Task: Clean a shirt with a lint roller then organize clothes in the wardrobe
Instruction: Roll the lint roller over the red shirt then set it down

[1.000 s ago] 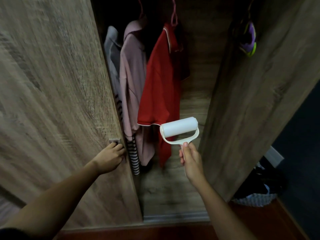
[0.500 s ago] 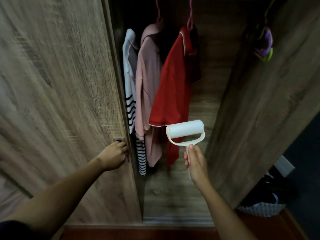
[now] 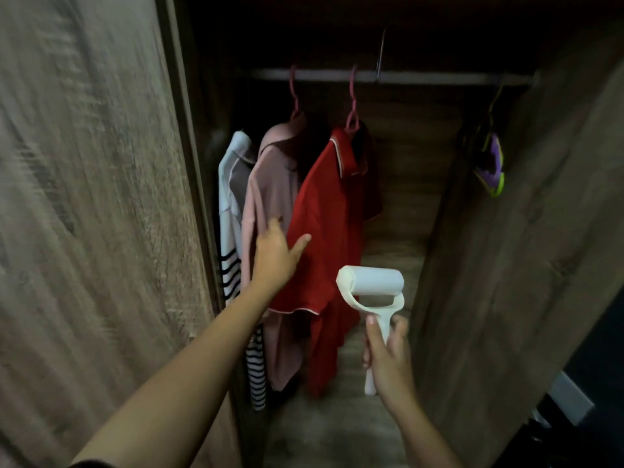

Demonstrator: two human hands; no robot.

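Observation:
Three shirts hang from the rail [image 3: 422, 77] inside the open wardrobe: a red shirt [image 3: 331, 214], a pink shirt [image 3: 270, 190] to its left, and a white shirt with dark stripes [image 3: 231, 211] furthest left. My left hand [image 3: 275, 256] reaches in with fingers spread, touching the front of the red and pink shirts. A white lint roller [image 3: 370, 282] stands upright in front of the red shirt's lower right, its handle gripped by my right hand [image 3: 388, 359].
The left wardrobe door [image 3: 91, 214] stands open beside my left arm, the right door [image 3: 526, 265] beside my right hand. A purple and green item [image 3: 491, 170] hangs at the rail's right end. Dark things lie on the floor at the lower right.
My left hand has let go of the left door's handle and moved up and right onto the hanging shirts. The view has tilted up, showing the rail. The lint roller stays in my right hand.

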